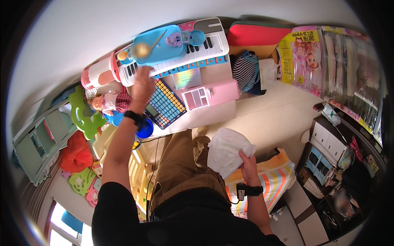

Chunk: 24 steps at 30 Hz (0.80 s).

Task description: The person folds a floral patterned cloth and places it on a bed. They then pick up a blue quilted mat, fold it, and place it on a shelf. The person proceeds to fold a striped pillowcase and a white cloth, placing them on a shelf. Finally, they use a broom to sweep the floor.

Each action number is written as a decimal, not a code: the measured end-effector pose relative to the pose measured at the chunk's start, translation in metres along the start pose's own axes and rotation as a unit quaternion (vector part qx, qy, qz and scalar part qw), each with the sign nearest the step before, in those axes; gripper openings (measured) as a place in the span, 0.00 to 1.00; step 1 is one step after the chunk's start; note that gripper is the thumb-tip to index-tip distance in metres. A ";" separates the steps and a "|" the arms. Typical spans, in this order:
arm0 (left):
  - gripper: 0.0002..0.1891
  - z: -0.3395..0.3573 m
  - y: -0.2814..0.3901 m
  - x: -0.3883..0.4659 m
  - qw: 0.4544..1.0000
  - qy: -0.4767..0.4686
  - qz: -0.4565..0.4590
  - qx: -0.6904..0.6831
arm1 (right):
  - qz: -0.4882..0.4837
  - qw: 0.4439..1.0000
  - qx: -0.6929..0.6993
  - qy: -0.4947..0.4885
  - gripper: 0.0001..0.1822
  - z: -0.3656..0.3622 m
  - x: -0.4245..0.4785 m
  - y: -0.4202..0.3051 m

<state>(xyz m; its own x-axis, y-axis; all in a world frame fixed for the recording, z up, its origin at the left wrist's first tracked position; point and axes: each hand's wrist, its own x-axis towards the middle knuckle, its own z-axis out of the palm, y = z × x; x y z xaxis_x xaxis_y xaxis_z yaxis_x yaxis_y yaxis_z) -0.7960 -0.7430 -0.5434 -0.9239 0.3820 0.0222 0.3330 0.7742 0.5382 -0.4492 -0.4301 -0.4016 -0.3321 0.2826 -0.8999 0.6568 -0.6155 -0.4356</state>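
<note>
My left hand (pixel 143 89) is stretched over the near edge of a white toy electronic keyboard (pixel 197 55). Its fingers are blurred and partly hidden, so whether they hold anything is unclear. Just beyond them, a light-blue plastic tray (pixel 172 50) lies across the keys. A thin stick (pixel 159 38), a blurred round yellowish thing (pixel 141 50) and a purple toy figure (pixel 174 40) are on or beside the tray. My right hand (pixel 248 166) grips a folded white diaper-like pad (pixel 229 152) by its right edge, above the floor beside my legs.
On the white table, a learning pad with coloured keys (pixel 166 103) lies near a pink toy refrigerator (pixel 212 93). A doll (pixel 112 102) and blue cup (pixel 145 129) are at left. Cables (pixel 150 167) hang beside my leg. A striped cloth (pixel 271 178) and dark shelving (pixel 326 147) stand right.
</note>
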 end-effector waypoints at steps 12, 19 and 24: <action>0.18 0.199 -0.026 -0.001 0.795 -0.005 -0.465 -0.390 | -0.004 1.000 -0.023 -0.001 0.19 0.020 -0.002 -0.006; 0.15 0.164 0.046 0.005 0.739 -0.170 -0.471 -0.451 | 0.007 1.000 -0.013 0.001 0.21 0.025 0.001 0.004; 0.17 0.183 0.048 0.006 0.679 -0.124 -0.526 -0.497 | 0.007 0.999 -0.031 -0.035 0.21 0.037 0.015 -0.001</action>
<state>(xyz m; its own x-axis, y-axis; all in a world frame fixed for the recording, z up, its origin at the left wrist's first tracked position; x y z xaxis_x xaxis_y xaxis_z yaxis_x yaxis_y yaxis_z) -0.7508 -0.6115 -0.6715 -0.4515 0.0498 -0.8909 -0.8918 0.0085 0.4524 -0.4798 -0.4526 -0.4136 -0.3678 0.2214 -0.9032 0.7021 -0.5708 -0.4258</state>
